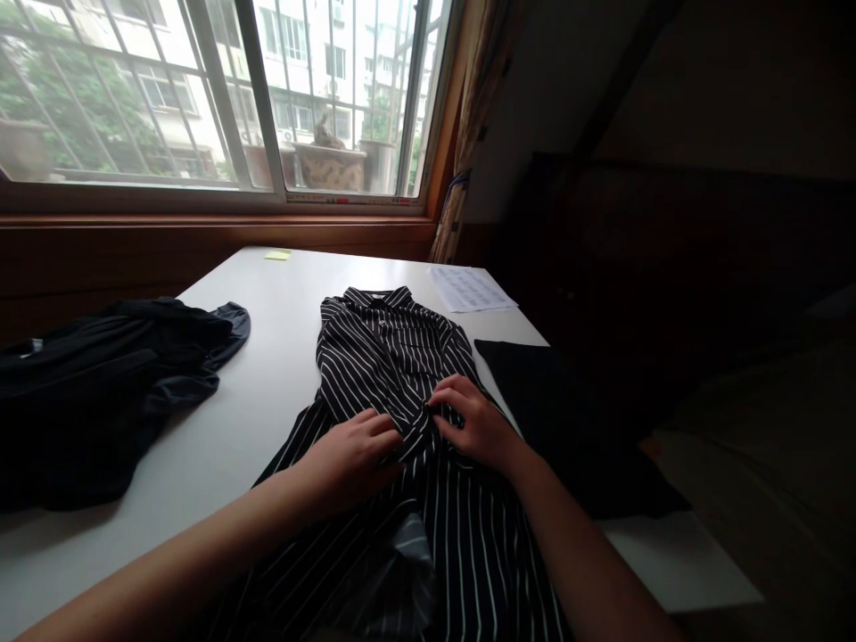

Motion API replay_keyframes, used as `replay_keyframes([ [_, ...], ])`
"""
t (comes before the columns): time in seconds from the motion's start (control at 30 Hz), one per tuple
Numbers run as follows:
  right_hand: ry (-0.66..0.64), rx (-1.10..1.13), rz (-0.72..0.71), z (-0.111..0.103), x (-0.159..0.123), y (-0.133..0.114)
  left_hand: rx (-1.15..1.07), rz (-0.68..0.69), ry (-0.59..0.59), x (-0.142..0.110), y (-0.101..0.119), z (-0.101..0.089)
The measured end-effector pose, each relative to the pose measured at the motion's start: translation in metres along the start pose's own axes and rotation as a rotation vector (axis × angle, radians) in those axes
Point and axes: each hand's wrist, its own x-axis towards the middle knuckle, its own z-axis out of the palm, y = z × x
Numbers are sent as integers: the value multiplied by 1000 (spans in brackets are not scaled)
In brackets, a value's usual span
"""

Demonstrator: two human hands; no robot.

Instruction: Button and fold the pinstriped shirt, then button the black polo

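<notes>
A black shirt with white stripes (381,366) lies on the white table, its collar toward the window and its lower part spread toward me. My right hand (476,426) is closed at the middle of the shirt front, thumb and fingers pinching a bit of the cloth. To its left, my left hand (361,450) is curled over the shirt with its fingers together on the fabric; its thumb is hidden. The sleeves appear folded in over the shirt's front. Near me the hem is rumpled, with a lighter patch of its inner side showing.
Dark clothing (113,383) lies bunched on the left of the white table (267,383). A folded black cloth (555,419) lies along the right edge. Printed papers (472,290) and a yellow sticky note (277,255) rest toward the back, below a barred window (267,107).
</notes>
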Motion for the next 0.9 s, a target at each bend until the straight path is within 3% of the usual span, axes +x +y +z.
replay_keyframes([
  [0.1,-17,30,-51,-1,-1,-6,39,-23,-17,2,8,16],
  [0.27,-118,35,-48,-1,-1,-9,29,-69,5,-7,-1,31],
  [0.53,-192,-67,-53,10,1,-7,-70,-122,42,-8,-6,31],
  [0.73,-177,-116,-68,18,1,3,-59,-184,20,-9,-9,31],
  [0.9,-107,-66,-28,21,1,6,-40,-70,-28,-11,-6,28],
])
